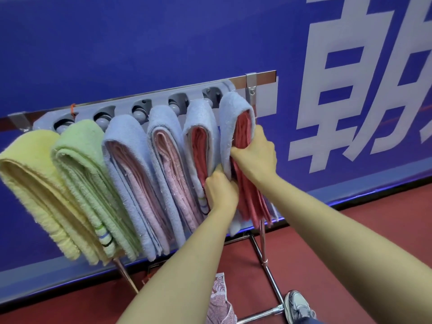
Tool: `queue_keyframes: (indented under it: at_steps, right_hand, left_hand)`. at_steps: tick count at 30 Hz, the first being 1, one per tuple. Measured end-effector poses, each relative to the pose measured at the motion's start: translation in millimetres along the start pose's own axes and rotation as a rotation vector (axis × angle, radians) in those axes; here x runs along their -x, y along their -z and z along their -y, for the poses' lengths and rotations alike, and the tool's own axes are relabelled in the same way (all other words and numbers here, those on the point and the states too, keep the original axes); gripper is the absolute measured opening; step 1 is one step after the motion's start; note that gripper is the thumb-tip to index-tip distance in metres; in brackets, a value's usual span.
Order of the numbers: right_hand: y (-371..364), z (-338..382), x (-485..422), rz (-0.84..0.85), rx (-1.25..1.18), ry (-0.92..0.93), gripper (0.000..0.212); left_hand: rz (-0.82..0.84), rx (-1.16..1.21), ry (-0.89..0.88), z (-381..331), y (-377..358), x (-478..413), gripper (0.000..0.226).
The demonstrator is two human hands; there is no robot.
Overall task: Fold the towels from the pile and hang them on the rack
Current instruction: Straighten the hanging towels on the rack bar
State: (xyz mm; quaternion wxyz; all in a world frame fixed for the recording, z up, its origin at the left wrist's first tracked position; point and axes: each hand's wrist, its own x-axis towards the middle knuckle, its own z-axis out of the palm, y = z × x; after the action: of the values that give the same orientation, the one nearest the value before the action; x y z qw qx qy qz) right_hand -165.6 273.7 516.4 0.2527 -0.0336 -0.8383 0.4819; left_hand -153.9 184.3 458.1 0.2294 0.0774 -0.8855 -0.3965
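Six folded towels hung in a row on the rack [161, 99], and the one I was handling, the blue-and-red towel [233, 113], sat at the rack's right end. My left hand [222, 190] had its grip closed round the blue outer layer, well below the rack's bar. My right hand [256, 153] had its grip closed on the red folds, nearer the bar.

I judged the cloth soft, light and limp, with thick terry that would bunch rather than slide. The inner layers could slip apart, so pinching all the folds together close under the bar looked the safest hold.

The neighbouring towel [201, 136], one place nearer the rack's middle, pressed against mine and left little room for my left hand. Under the rack stood its metal legs [264, 253]. A patterned cloth [219, 298] and my shoe [299, 305] lay on the red floor [350, 230] by its foot. A blue wall [117, 43] stood close behind the rack.
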Motion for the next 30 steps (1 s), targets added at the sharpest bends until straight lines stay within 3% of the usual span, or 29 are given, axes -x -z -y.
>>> queue_keyframes:
  at_steps: [5,9,14,18,24,26,30]
  right_hand:
    - [-24,-30,18,0.010,-0.029,-0.144,0.039]
    - [-22,-51,15,0.042,0.089,-0.116,0.021]
    - [-1,-66,7,0.042,0.157,-0.089,0.013]
    - [-14,-71,30,0.203,0.081,-0.048,0.019]
    - [0,-59,27,0.362,0.044,-0.087,0.022]
    - [14,-50,17,0.242,0.006,-0.019,0.022]
    - [36,-9,-1,0.089,-0.163,0.138,0.012]
  left_hand:
    - [0.049,0.073,-0.008,5,-10,3,0.019]
    - [0.008,-0.041,-0.018,14,-9,-2,0.024]
    - [-0.041,-0.062,-0.033,34,1,-6,0.023]
    - [0.201,-0.054,-0.042,38,-29,15,0.027]
    - [0.477,-0.111,-0.045,33,-25,18,0.065]
    - [0.425,0.015,-0.102,13,-5,13,0.075]
    - [0.130,0.246,-0.244,-46,30,-7,0.073]
